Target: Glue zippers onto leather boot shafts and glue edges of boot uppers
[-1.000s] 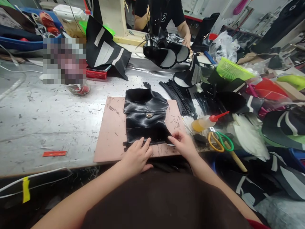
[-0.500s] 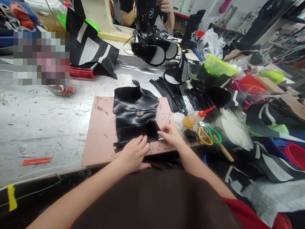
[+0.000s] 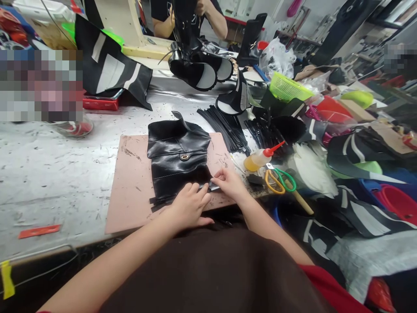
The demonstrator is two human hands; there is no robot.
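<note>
A black leather boot upper (image 3: pixel 176 152) with a small gold-rimmed oval fitting lies on a pinkish board (image 3: pixel 125 191). My left hand (image 3: pixel 190 204) rests at its near edge, fingers stretched out and thumb apart, pressing down on the leather. At the near right corner my right hand (image 3: pixel 228 182) pinches the edge of the upper between thumb and forefinger. A small pale strip shows beside those fingertips. Dark strip ends (image 3: pixel 158 204) stick out at the upper's near left corner.
To the right stand a glue bottle (image 3: pixel 257 160) with a red nozzle and scissors (image 3: pixel 276 179) with orange and green handles. Behind lie black strips (image 3: pixel 226 128) and black boots (image 3: pixel 195 71). An orange blade-like piece (image 3: pixel 39 231) lies left. A person works across the table.
The view has shifted a little, so the scene sits further left. My left hand has moved right along the near edge, closer to my right hand; the dark opening there now looks flattened.
</note>
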